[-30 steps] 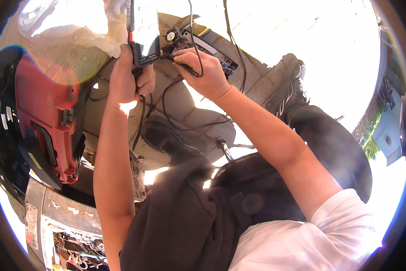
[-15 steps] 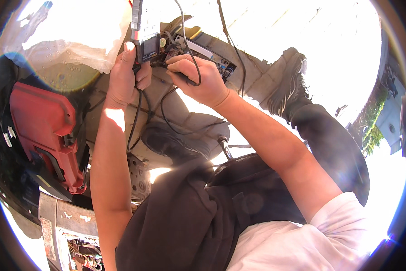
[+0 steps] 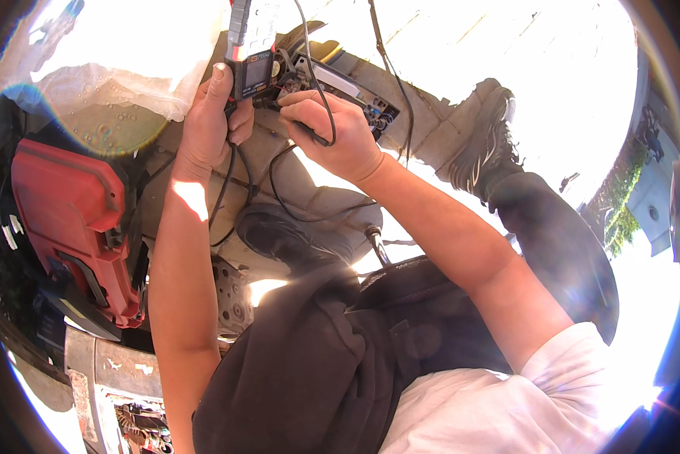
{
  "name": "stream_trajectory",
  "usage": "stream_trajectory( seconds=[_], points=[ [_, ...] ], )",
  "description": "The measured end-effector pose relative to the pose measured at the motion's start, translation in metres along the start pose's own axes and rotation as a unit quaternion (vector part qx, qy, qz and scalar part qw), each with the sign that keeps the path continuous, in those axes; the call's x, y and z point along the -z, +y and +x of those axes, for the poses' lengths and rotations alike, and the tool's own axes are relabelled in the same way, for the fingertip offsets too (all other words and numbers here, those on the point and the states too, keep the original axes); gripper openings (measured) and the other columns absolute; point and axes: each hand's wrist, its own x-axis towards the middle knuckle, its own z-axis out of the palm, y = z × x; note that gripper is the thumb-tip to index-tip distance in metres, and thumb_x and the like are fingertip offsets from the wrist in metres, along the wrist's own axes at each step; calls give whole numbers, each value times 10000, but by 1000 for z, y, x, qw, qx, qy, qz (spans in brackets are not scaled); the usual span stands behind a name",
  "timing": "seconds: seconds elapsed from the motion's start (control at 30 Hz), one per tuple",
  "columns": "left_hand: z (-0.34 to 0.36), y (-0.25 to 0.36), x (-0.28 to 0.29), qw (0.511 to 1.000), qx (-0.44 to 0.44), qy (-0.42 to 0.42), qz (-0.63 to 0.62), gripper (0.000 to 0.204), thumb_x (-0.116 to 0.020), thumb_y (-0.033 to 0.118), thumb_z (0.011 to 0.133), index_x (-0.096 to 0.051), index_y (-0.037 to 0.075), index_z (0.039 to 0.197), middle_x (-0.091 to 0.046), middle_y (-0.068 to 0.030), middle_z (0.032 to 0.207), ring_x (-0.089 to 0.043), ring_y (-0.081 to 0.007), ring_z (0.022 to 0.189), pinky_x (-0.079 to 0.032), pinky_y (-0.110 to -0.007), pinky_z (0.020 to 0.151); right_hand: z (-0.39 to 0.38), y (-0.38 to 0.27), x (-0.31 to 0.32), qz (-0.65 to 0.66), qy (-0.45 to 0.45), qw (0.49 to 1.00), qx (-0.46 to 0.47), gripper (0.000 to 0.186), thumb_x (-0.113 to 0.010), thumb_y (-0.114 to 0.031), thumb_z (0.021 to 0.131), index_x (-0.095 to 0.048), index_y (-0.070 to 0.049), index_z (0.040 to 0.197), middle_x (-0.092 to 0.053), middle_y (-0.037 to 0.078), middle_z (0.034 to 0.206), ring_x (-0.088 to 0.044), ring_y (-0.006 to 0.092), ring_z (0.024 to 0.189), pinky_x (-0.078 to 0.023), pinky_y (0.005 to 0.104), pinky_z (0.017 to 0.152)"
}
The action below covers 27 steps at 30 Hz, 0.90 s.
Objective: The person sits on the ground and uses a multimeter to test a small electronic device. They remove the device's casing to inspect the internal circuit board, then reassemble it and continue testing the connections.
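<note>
My left hand [image 3: 210, 113] is closed around a multimeter [image 3: 252, 64] with a dark casing, red trim and a small grey screen, its thumb along the side. Pinched in my right hand [image 3: 332, 132] is a dark test probe [image 3: 310, 134]; a thin black lead loops up from it past the knuckles. The probe's tip is hidden by my fingers. Just beyond both hands lies an opened electrical unit [image 3: 344, 85] with a pale strip, wires and small parts inside. Another black cable [image 3: 230, 185] hangs below my left hand.
A red plastic tool case [image 3: 68, 193] stands at the left, beneath a translucent plastic sheet or bag [image 3: 132, 83]. At lower left sits a worn metal box [image 3: 121, 371] with small parts inside. My shoes [image 3: 487, 129] rest on the paving, where sunlight glares strongly.
The multimeter has shifted slightly right and its screen has turned a little more into view. Both hands keep their grips and almost the same places.
</note>
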Motion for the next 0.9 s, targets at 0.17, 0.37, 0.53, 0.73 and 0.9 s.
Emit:
stream_trajectory(
  seconds=[0.17, 0.37, 0.53, 0.73, 0.9],
  points=[
    [1, 0, -1, 1000, 6, 3, -10, 528, -427, 581, 990, -565, 76, 926, -378, 10, 559, -325, -89, 452, -270, -245, 408, 16, -4, 10, 120, 1, 981, -151, 130, -731, -104, 816, -632, -42, 874, -691, 49, 833, -675, 167, 752, -536, 279, 679],
    [0, 3, -2, 1000, 5, -2, -13, 527, -431, 579, 989, -575, 76, 928, -376, 11, 556, -323, -89, 451, -271, -243, 409, 34, -12, 34, 165, -40, 914, -368, 274, -657, -258, 940, -616, 6, 877, -671, 38, 783, -639, 89, 738, -505, 238, 655],
    [0, 2, -2, 1000, 2, 2, -16, 516, -429, 563, 997, -572, 73, 919, -375, 8, 551, -329, -91, 444, -278, -244, 407, 36, -22, 32, 176, -102, 872, -445, 351, -596, -315, 940, -587, -5, 777, -534, 35, 594, -463, 146, 487, -394, 322, 470],
    [-1, 1, -2, 1000, 0, 1, -13, 513, -419, 537, 1009, -556, 56, 897, -377, 3, 543, -344, -97, 436, -290, -247, 403, 35, -36, 6, 354, 3, 697, -624, 412, -632, -341, 944, -574, 38, 792, -439, 33, 586, -328, 139, 476, -304, 309, 462],
    [-1, 1, -3, 1000, 6, 3, -20, 514, -414, 530, 1014, -546, 51, 882, -382, -2, 539, -352, -104, 424, -292, -252, 396, 35, -39, -14, 368, 71, 706, -601, 343, -652, -266, 924, -560, 18, 754, -455, 40, 571, -364, 145, 462, -330, 306, 462]
  ],
)
